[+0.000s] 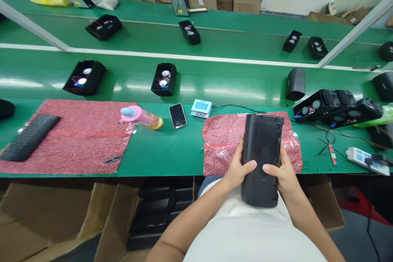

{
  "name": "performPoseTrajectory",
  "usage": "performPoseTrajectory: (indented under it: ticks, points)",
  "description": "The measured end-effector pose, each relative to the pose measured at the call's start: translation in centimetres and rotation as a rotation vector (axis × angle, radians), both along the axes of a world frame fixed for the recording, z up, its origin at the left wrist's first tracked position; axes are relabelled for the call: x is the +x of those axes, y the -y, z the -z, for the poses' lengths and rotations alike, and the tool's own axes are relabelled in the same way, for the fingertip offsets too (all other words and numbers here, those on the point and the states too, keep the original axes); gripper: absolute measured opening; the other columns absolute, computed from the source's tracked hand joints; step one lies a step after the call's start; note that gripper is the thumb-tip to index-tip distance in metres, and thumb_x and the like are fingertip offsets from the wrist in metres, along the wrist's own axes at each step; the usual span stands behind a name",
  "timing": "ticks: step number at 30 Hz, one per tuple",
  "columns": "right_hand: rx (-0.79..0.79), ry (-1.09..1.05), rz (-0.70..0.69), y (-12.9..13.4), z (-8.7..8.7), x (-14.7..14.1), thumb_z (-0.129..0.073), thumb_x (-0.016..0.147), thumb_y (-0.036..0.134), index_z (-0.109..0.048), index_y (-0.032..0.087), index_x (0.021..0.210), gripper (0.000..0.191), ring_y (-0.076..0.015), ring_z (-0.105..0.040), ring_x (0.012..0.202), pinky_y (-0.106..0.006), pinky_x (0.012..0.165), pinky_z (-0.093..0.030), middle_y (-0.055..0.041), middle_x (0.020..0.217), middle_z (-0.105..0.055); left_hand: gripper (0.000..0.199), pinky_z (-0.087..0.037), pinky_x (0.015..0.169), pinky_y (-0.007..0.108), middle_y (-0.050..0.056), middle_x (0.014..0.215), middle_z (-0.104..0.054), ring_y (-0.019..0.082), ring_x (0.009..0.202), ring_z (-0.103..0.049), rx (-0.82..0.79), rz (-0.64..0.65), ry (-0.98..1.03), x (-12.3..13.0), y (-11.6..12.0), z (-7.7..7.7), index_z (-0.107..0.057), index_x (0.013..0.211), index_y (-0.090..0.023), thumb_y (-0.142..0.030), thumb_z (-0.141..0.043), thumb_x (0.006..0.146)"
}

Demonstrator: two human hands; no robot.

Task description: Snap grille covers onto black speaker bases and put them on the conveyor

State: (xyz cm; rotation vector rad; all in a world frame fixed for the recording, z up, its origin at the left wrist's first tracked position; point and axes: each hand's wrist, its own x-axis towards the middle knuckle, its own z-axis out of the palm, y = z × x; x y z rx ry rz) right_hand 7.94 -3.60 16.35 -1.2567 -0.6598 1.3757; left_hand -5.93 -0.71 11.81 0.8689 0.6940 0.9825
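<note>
Between my two hands is a black speaker housing (263,143), held lengthwise in front of my body at the table edge. My left hand (239,168) grips its left side, thumb lying on the face. On the right side, my right hand (282,170) holds it the same way, with the other fingers out of sight behind. Under its far part lies a pink bubble-wrap mat (219,141). A small meter box with a screen (201,108) stands just beyond the mat. Open speaker housings (319,104) with round drivers showing are grouped to the right.
Left on the bench are another bubble-wrap sheet (89,127), a black speaker grille (30,137), a pink bottle (141,117) and a phone (177,116). A power strip (367,159) with cables is at right. Behind runs a green conveyor (230,82) carrying speaker housings. Cardboard boxes (116,217) stand below.
</note>
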Motion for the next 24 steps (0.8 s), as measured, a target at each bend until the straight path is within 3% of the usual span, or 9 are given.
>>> performPoseTrajectory:
  ticks: [5, 10, 19, 24]
  points:
    - [-0.013, 0.007, 0.004, 0.0, 0.1, -0.1, -0.081, 0.056, 0.026, -0.039, 0.032, 0.132, 0.087, -0.0283, -0.052, 0.118, -0.044, 0.097, -0.047, -0.0031, 0.129, -0.054, 0.102, -0.024, 0.113, 0.041, 0.007, 0.154, -0.02, 0.029, 0.137, -0.026, -0.004, 0.034, 0.016, 0.0, 0.1, -0.5, -0.008, 0.147, -0.029, -0.05, -0.07, 0.069]
    - [-0.004, -0.003, -0.034, 0.1, 0.4, 0.1, -0.08, 0.058, 0.025, -0.03, 0.032, 0.138, 0.095, -0.0284, -0.049, 0.121, -0.047, 0.1, -0.044, -0.0035, 0.121, -0.059, 0.11, -0.029, 0.11, 0.043, 0.009, 0.152, -0.025, 0.03, 0.134, -0.033, -0.01, 0.131, 0.107, -0.3, 0.1, -0.4, 0.004, 0.147, -0.03, -0.043, -0.073, 0.069]
    - [-0.017, -0.057, -0.083, -0.2, -0.8, 0.6, -0.082, 0.055, 0.025, -0.037, 0.033, 0.134, 0.091, -0.0294, -0.056, 0.112, -0.045, 0.093, -0.05, -0.0039, 0.121, -0.06, 0.117, -0.031, 0.108, 0.047, 0.012, 0.151, -0.026, 0.032, 0.132, -0.035, -0.017, 0.16, 0.172, -0.6, 0.3, -0.3, 0.008, 0.146, -0.03, -0.041, -0.076, 0.066]
    - [-0.007, -0.016, -0.073, 0.1, -0.4, 0.5, -0.08, 0.058, 0.027, -0.038, 0.031, 0.134, 0.087, -0.0291, -0.054, 0.116, -0.047, 0.098, -0.046, -0.0041, 0.121, -0.059, 0.117, -0.028, 0.109, 0.047, 0.012, 0.151, -0.025, 0.032, 0.133, -0.034, -0.032, 0.128, 0.122, -0.4, 0.7, -0.5, 0.009, 0.146, -0.031, -0.042, -0.075, 0.066]
